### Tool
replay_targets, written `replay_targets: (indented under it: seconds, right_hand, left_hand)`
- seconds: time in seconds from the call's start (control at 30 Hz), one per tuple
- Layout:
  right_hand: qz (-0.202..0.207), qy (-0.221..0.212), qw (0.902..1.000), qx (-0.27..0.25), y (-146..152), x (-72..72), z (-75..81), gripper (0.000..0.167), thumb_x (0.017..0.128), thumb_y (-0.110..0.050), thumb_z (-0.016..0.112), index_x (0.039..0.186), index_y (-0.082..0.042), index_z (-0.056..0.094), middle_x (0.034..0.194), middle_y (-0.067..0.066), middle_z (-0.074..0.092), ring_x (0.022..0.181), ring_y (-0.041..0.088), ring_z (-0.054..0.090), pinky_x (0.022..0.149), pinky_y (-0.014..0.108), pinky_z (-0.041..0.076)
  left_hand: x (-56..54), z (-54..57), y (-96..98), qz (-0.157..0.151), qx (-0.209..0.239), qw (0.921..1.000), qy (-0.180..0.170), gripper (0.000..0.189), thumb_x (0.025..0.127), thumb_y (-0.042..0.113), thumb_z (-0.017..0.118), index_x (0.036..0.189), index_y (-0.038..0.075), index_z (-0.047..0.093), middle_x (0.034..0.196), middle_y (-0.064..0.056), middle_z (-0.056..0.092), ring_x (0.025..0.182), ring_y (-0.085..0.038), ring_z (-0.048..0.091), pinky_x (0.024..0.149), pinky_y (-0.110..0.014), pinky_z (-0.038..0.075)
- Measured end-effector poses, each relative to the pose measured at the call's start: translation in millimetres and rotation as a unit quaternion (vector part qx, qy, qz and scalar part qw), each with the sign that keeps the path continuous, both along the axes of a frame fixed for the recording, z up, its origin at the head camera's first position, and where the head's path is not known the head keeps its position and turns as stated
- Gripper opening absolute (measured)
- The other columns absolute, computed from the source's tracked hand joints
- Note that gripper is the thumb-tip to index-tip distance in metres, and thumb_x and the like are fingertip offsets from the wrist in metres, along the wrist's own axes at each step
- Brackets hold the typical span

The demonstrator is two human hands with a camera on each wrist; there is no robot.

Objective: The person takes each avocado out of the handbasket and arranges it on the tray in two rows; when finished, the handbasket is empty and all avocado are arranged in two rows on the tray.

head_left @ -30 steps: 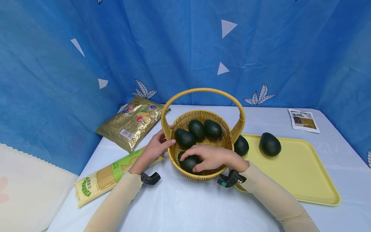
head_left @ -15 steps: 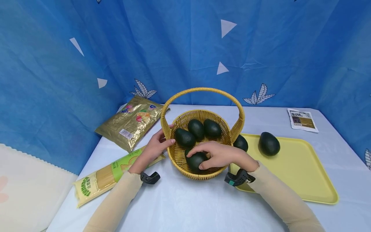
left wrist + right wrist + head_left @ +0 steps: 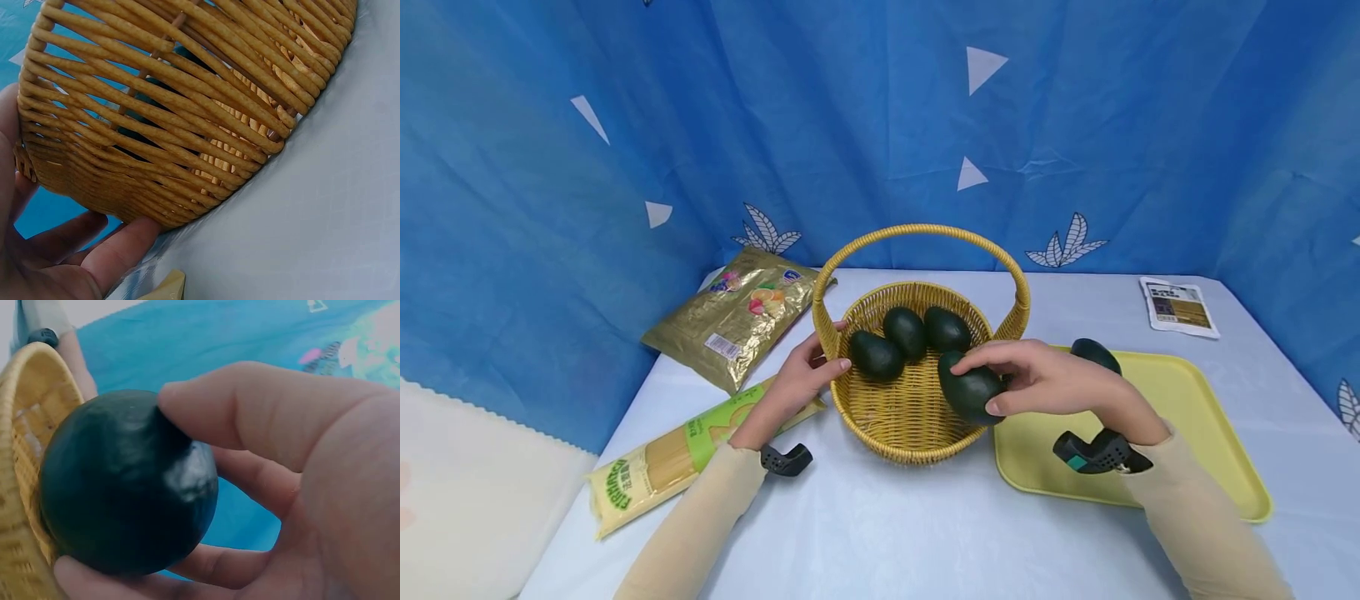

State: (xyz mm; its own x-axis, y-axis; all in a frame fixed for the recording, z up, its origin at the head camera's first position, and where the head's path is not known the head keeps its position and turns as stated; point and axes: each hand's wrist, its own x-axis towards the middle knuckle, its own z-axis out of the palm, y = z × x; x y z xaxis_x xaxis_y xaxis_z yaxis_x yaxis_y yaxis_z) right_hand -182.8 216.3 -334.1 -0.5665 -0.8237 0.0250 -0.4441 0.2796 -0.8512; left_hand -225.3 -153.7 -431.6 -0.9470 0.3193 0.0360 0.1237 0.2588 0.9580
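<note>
My right hand (image 3: 1052, 382) grips a dark green avocado (image 3: 967, 392) between thumb and fingers, over the right rim of a yellow wicker basket (image 3: 917, 454). The right wrist view shows this avocado (image 3: 119, 487) close to the basket wall (image 3: 12, 506). At the basket's left side, my left hand (image 3: 797, 385) holds the rim, thumb on top and fingers along the outer wall. Three more avocados lie inside: one at left (image 3: 876, 357), one in the middle (image 3: 905, 333) and one at the back right (image 3: 947, 330). The basket's tall handle arches above them.
A yellow tray (image 3: 1180, 433) lies at right, with an avocado (image 3: 1096, 353) partly hidden behind my right hand. A small white packet (image 3: 1180, 308) is at the back right. On the left lie a gold bag (image 3: 741, 312) and a noodle pack (image 3: 673, 458).
My right hand has lifted the front avocado off the basket's floor and carried it right, to the rim. The second avocado on the tray is now hidden behind that hand. My left hand stays put.
</note>
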Motion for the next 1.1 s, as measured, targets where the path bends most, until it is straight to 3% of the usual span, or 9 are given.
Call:
replay_targets:
  seconds: [0.13, 0.33, 0.57, 0.8, 1.1]
  right_hand:
    - [-0.015, 0.008, 0.9997, -0.017, 17.6, 5.9, 7.3, 0.046, 0.096, 0.004, 0.062, 0.141, -0.003, 0.055, 0.140, 0.022, 0.054, 0.108, 0.010, 0.067, 0.079, 0.035, 0.062]
    - [-0.015, 0.013, 0.9994, -0.028, 41.5, 11.4, 12.2, 0.048, 0.095, 0.009, 0.058, 0.141, -0.005, 0.055, 0.139, -0.019, 0.054, 0.109, 0.009, 0.066, 0.076, 0.035, 0.063]
    - [-0.021, 0.011, 0.9986, -0.046, 76.6, 19.1, 14.1, 0.054, 0.094, 0.016, 0.055, 0.145, -0.001, 0.049, 0.142, -0.015, 0.055, 0.110, 0.010, 0.068, 0.079, 0.032, 0.062]
    - [-0.100, 0.059, 0.9932, -0.011, 116.2, 23.1, 9.4, 0.057, 0.092, 0.016, 0.057, 0.145, -0.003, 0.051, 0.137, -0.022, 0.058, 0.109, 0.003, 0.069, 0.075, 0.026, 0.059]
    - [-0.224, 0.082, 0.9704, 0.040, 158.9, 19.8, -7.0, 0.058, 0.092, 0.009, 0.062, 0.143, -0.017, 0.058, 0.137, -0.031, 0.048, 0.103, -0.004, 0.068, 0.072, 0.022, 0.057]
  left_hand:
    - [-0.4, -0.2, -0.2, 0.002, -0.002, 1.0000, 0.002, 0.063, 0.098, 0.022, 0.066, 0.156, 0.023, 0.041, 0.150, -0.018, 0.053, 0.127, -0.038, 0.060, 0.097, -0.039, 0.056]
    - [0.5, 1.7, -0.4, 0.002, -0.001, 1.0000, -0.003, 0.064, 0.099, 0.022, 0.066, 0.157, 0.023, 0.040, 0.152, -0.017, 0.051, 0.130, -0.039, 0.058, 0.101, -0.043, 0.055]
    - [0.8, 1.7, 0.0, -0.001, 0.000, 0.9999, -0.010, 0.064, 0.099, 0.023, 0.066, 0.157, 0.024, 0.040, 0.152, -0.017, 0.051, 0.129, -0.038, 0.059, 0.099, -0.040, 0.055]
    - [0.3, 2.3, -0.1, 0.003, -0.003, 1.0000, -0.004, 0.063, 0.099, 0.023, 0.066, 0.157, 0.024, 0.041, 0.152, -0.016, 0.051, 0.131, -0.039, 0.058, 0.103, -0.045, 0.053]
    - [1.7, 2.1, 0.1, 0.002, -0.003, 0.9999, -0.015, 0.063, 0.099, 0.022, 0.065, 0.157, 0.025, 0.040, 0.152, -0.016, 0.051, 0.131, -0.038, 0.058, 0.099, -0.041, 0.055]
